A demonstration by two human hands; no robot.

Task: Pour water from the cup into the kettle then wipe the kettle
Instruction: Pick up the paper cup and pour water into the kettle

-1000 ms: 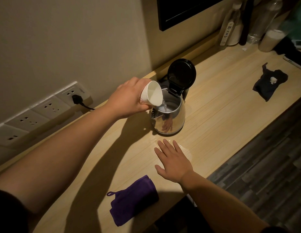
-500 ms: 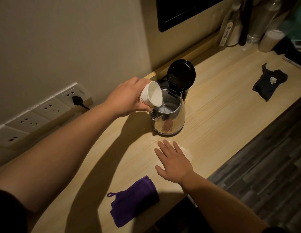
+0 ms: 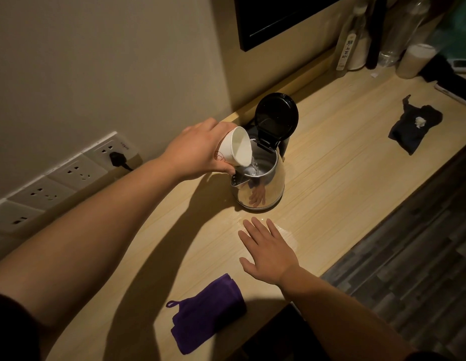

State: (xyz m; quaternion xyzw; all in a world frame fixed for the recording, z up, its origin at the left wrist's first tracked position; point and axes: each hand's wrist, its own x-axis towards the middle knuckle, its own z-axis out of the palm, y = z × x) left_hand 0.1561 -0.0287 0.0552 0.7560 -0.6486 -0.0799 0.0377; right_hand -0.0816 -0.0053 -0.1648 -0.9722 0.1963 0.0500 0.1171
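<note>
At the grip: I log the left hand point(image 3: 198, 149) curled round a white paper cup point(image 3: 235, 149), tipped mouth-down toward the kettle.
Cup: held by its base end; the rim hangs just above the kettle's opening, ahead of the knuckles, and a thin stream of water point(image 3: 254, 165) runs from its lip.
Kettle: steel kettle point(image 3: 260, 186) standing upright on the wooden counter point(image 3: 344, 162), directly below and just beyond the grip; its black lid point(image 3: 277, 115) is flipped up behind the opening.
Step in hand: I judge this the pour, the first half of the task; how much water is left in the cup I cannot tell.
Next move: by my reading, level the cup once it runs dry, set it down clear of the kettle, then fetch a cloth for the wipe.
Right hand: right hand point(image 3: 269, 250) lies flat on the counter, fingers straight and spread, holding nothing, on the near side of the kettle and apart from it.
Wet patch: a sheen of spilled water point(image 3: 286, 234) on the counter by the right hand's fingertips.
Purple cloth: purple cloth point(image 3: 208, 313) with a loop, nearer me than either hand, well apart from the grip; the likely wiper.
Dark cloth: dark cloth point(image 3: 415, 126) far off to the right of the grip.
Wall sockets: socket strip point(image 3: 60, 183) to the left of the gripping arm, one plug in.
</note>
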